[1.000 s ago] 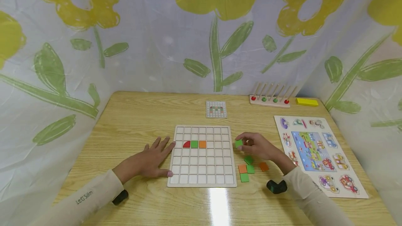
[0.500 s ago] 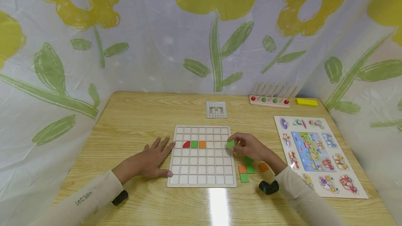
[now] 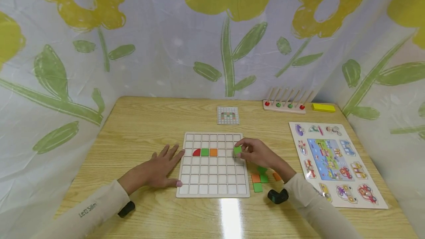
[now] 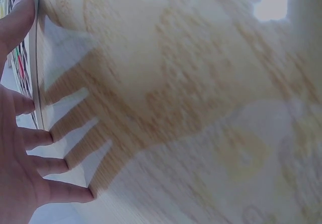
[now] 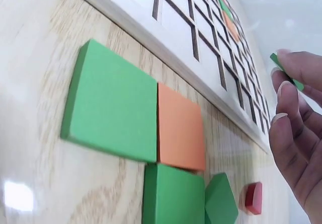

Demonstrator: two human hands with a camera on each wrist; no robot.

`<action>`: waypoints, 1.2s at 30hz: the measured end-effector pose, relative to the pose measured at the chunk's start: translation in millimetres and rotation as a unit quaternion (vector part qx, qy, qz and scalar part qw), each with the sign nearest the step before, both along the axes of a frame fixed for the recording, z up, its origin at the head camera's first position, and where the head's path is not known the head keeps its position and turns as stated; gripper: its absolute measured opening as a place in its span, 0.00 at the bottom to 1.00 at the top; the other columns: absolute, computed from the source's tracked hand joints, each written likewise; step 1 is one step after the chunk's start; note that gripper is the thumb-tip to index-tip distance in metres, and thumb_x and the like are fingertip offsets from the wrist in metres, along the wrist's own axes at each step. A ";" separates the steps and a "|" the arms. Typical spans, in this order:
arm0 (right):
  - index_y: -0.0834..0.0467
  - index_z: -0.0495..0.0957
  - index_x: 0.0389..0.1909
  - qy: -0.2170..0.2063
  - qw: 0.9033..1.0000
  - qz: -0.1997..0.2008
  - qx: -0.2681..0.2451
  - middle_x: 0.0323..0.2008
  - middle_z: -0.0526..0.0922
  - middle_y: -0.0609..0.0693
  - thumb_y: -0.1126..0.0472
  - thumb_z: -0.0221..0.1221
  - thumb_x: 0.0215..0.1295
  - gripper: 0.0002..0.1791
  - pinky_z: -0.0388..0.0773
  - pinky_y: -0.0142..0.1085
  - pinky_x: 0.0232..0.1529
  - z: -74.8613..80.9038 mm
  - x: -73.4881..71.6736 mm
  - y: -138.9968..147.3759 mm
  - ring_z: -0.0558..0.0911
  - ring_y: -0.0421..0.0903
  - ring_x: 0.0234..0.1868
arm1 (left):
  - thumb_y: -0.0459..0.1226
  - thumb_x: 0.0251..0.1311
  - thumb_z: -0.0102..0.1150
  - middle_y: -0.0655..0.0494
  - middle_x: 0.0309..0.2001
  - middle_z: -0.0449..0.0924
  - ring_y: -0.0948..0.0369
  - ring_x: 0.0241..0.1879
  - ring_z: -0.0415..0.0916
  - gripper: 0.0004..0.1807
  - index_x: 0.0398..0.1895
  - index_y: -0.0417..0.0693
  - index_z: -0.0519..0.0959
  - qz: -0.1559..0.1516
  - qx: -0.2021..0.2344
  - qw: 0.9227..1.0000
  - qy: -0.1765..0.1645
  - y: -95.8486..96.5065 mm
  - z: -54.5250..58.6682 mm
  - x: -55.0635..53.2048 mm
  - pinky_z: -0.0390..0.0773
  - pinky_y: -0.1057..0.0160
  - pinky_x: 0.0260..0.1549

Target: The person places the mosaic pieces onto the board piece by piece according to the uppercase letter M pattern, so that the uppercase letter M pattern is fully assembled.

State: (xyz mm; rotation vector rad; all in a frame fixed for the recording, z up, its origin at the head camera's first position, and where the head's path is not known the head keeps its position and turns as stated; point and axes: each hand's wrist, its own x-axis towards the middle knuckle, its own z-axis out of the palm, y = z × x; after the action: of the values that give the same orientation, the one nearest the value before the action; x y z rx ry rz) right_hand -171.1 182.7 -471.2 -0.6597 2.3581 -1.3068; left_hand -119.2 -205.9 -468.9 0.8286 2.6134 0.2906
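My right hand [image 3: 257, 153] pinches a green square tile [image 3: 237, 151] between thumb and fingers, over the right part of the white grid board [image 3: 212, 196]. In the right wrist view this tile [image 5: 301, 85] shows nearly edge-on in the fingers. On the board, a red quarter-round tile [image 3: 197, 152], a green tile [image 3: 205, 152] and an orange tile [image 3: 213, 152] sit side by side in one row. My left hand [image 3: 156, 170] lies with fingers spread at the board's left edge, forefinger and thumb at the rim; the left wrist view shows this hand [image 4: 20, 153] from the palm side.
Right of the board lie loose tiles, among them a green one [image 5: 113, 105], an orange one [image 5: 181, 128] and a red piece [image 5: 254, 198]. A small pattern card [image 3: 228, 115] lies behind the board. Further right are a picture puzzle [image 3: 300, 132], a peg stand [image 3: 284, 109] and a yellow block [image 3: 323, 107].
My right hand has moved left with the green tile, from beside the board to over its right columns. The left hand has stayed in place.
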 end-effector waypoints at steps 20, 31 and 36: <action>0.62 0.77 0.57 -0.006 1.000 0.000 -0.004 0.39 0.78 0.57 0.68 0.60 0.69 0.16 0.73 0.30 0.29 -5.0 -2.3 -19.0 0.76 0.42 0.27 | 0.68 0.61 0.55 0.33 0.80 0.41 0.29 0.76 0.41 0.58 0.81 0.43 0.46 0.004 0.006 1.000 -0.004 0.3 1.1 0.0 0.55 0.21 0.60; 0.58 0.80 0.54 0.000 1.000 -0.009 0.017 0.37 0.80 0.53 0.65 0.63 0.68 0.14 0.71 0.29 0.27 -3.1 -2.6 -28.5 0.74 0.39 0.25 | 0.68 0.61 0.54 0.34 0.80 0.40 0.29 0.76 0.40 0.58 0.81 0.44 0.46 0.003 0.009 1.000 -0.003 -0.8 -1.5 0.4 0.54 0.21 0.60; 0.59 0.81 0.54 0.001 1.000 -0.008 0.029 0.36 0.81 0.52 0.64 0.64 0.68 0.15 0.69 0.30 0.26 -2.5 -3.3 -33.1 0.73 0.39 0.25 | 0.68 0.61 0.55 0.33 0.80 0.41 0.29 0.76 0.41 0.57 0.81 0.43 0.46 0.003 0.012 1.000 -0.002 -0.8 -1.1 0.0 0.55 0.21 0.60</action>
State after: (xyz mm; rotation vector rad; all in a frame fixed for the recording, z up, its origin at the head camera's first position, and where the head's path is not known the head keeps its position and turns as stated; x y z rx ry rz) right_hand -174.4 149.6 -473.7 -0.6258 2.3978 -1.2399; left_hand -119.1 -206.6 -470.1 0.8281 2.6136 0.3240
